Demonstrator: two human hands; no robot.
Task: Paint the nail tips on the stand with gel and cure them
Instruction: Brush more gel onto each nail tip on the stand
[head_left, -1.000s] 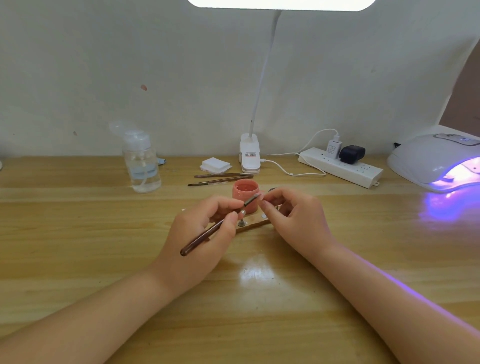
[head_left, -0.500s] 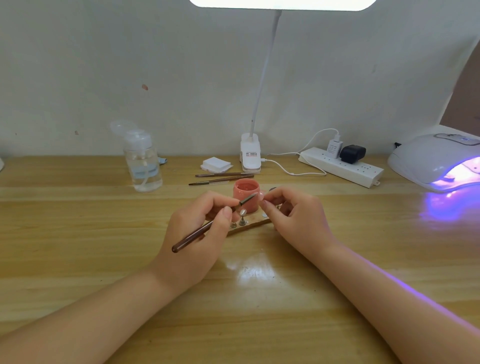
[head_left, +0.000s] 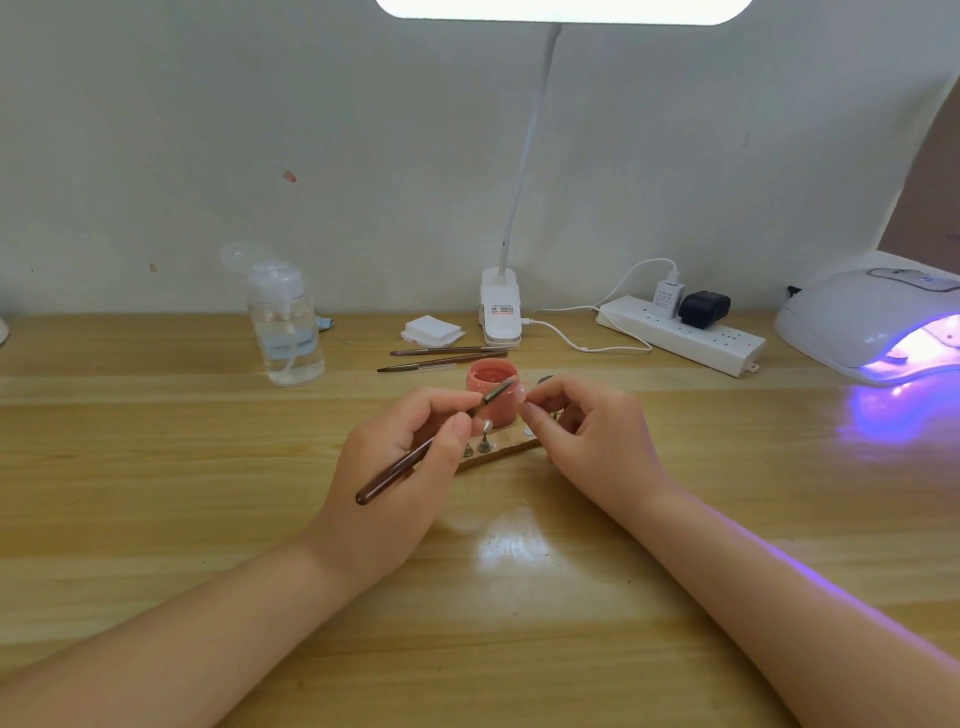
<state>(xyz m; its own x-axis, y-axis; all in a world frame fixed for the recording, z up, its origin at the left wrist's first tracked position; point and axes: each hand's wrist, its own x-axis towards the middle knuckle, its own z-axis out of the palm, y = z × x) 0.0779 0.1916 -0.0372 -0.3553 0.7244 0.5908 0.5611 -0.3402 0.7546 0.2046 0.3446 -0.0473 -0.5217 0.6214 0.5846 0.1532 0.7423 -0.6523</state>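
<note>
- The left hand (head_left: 400, 457) pinches a slim dark-brown gel brush (head_left: 426, 446) between thumb and fingertips, its bristle end raised toward the right hand.
- The right hand (head_left: 587, 431) pinches a small clear nail tip (head_left: 521, 397) on its holder peg, held just in front of the open pink gel pot (head_left: 492, 395); brush end and tip look to be touching or nearly so, too fine to tell.
- The curved wooden nail-tip stand (head_left: 498, 453) lies on the pale wooden bench (head_left: 208, 467) between the hands, with a couple of small metal pegs (head_left: 485, 441) upright on it just beside the left thumb.
- The step in hand appears to be laying gel on the held tip. To do it well, I would steady both wrists on the bench, stroke from the base of the tip outward with a thin, even coat, and keep the gel off the fingers.
- Reloading is easy, as the pot stands just behind the tip; wipe excess on its rim to avoid pooling.
- The white dome curing lamp (head_left: 872, 322) glows violet at the far right, well apart from the hands, so the painted tip must travel there level and unsmudged.
- Two spare brushes (head_left: 441, 358) lie behind the pot.
</note>
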